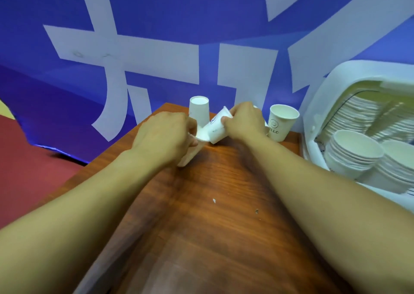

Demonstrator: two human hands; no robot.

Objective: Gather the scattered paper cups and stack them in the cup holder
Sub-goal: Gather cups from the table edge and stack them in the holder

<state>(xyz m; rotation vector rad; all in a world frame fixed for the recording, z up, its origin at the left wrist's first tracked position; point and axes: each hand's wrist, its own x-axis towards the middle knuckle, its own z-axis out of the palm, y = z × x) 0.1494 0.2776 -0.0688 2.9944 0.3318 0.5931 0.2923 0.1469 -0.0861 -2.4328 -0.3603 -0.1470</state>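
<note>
Your two bare arms reach forward over a brown wood-grain desk [212,226], and both hands meet near its far end.

Your left hand [165,136] is curled around a white paper cup [188,157] lying low over the desk. Its body shows beneath your palm, and its open mouth faces right. The fingers grip it closed.

Your right hand [244,121] grips a second, tilted cup [216,128], fingers and thumb wrapped around its upper end. This cup slants down to the left, and its lower end meets the mouth of the cup in your left hand. I cannot tell whether it sits inside.

Just behind your hands, an upside-down cup [199,110] stands on the desk's far edge. To the right of your right hand stands an upright cup [282,122] printed with a smiley face and lettering.

At the desk's right edge sits the cup holder [322,105], a white plastic case open towards you. Inside it, two long stacks of nested cups [356,150] lie side by side, mouths facing you, and they look blurred.

A tiny white paper scrap [214,200] lies on the desk between your forearms.

Behind the desk hangs a blue banner [156,13] with large white characters. Red floor [33,159] shows at the left.
</note>
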